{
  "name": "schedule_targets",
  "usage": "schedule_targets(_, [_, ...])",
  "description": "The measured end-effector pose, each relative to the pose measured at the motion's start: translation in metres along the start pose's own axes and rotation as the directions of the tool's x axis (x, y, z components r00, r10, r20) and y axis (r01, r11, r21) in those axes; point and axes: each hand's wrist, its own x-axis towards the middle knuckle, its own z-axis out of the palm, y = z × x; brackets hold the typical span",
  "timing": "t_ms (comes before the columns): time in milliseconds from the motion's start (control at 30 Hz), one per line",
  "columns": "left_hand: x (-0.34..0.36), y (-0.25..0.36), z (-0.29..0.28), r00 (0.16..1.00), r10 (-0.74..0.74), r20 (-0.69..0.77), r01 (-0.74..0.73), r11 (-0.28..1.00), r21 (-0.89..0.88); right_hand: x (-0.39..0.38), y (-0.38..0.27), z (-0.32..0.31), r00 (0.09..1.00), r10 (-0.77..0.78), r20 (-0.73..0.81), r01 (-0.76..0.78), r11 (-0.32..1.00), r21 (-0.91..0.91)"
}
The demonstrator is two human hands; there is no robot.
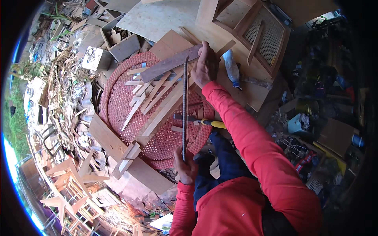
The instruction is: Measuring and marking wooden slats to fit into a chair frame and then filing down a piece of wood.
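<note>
My left hand [186, 167] is closed around the lower end of a ribbed metal rod [185, 102]. The rod stands nearly upright in view, hooked at its top, and a thin line like a wire or narrow blade runs beside it. With my right hand [205, 66] I grip the right end of a flat purplish-brown board [169, 63]; the rod's top is close to that board. Below lie thin wood strips [157, 92], a long wooden bar [165, 114] and a tool with a yellow and black handle [212, 123], all over a round red woven surface [118, 98].
A plastic bottle [231, 69] lies right of my right hand. Beyond it sits a wooden frame with cane mesh [264, 35]. Wooden stools [71, 185] stand at lower left, scrap wood [67, 78] covers the left ground, and a cluttered dark area [323, 110] is at right.
</note>
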Motion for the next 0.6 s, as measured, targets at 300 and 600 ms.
schedule_targets(300, [0.102, 0.009, 0.051, 0.995, 0.097, -0.005, -0.097, 0.995, 0.016, 0.003, -0.003, -0.006, 0.99, 0.09, 0.111, -0.092, 0.996, 0.011])
schedule_targets(600, [0.041, -0.019, 0.033, 1.0, -0.021, -0.015, 0.022, 0.999, 0.048, 0.001, -0.001, 0.002, 0.994, 0.08, 0.069, -0.079, 0.997, -0.012])
